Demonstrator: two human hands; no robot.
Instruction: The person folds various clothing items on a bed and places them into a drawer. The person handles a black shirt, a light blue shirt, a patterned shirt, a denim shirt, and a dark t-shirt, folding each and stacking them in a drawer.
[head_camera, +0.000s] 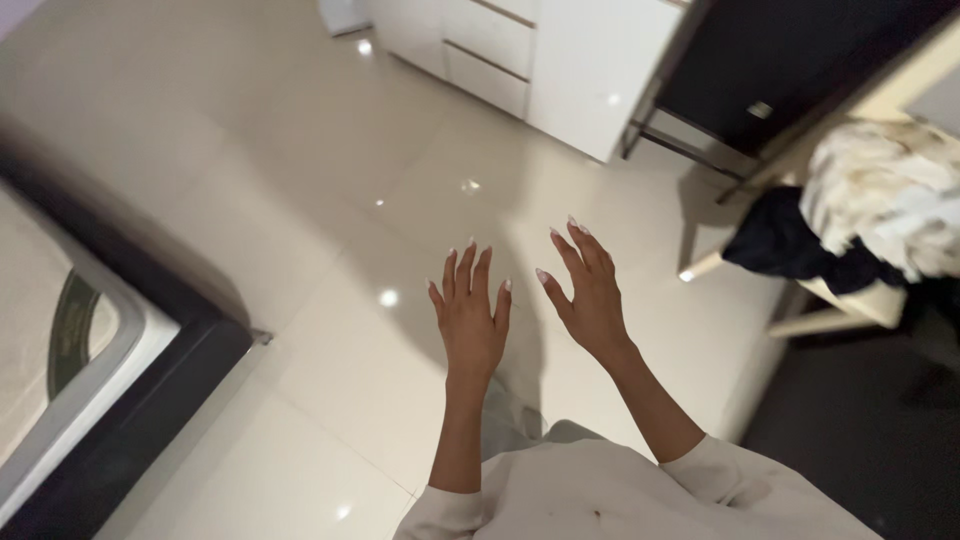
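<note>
Floor tiles (300, 200) beneath | left hand (470, 320), right hand (592, 300) spread open (holding nothing) | chair (850, 290) right

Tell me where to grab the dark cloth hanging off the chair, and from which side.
Pinch the dark cloth at its hanging fold on the chair's near left edge, coming from the floor side. That part droops free of the pale bundle piled behind it. Both the left hand and right hand are open and empty.
</note>
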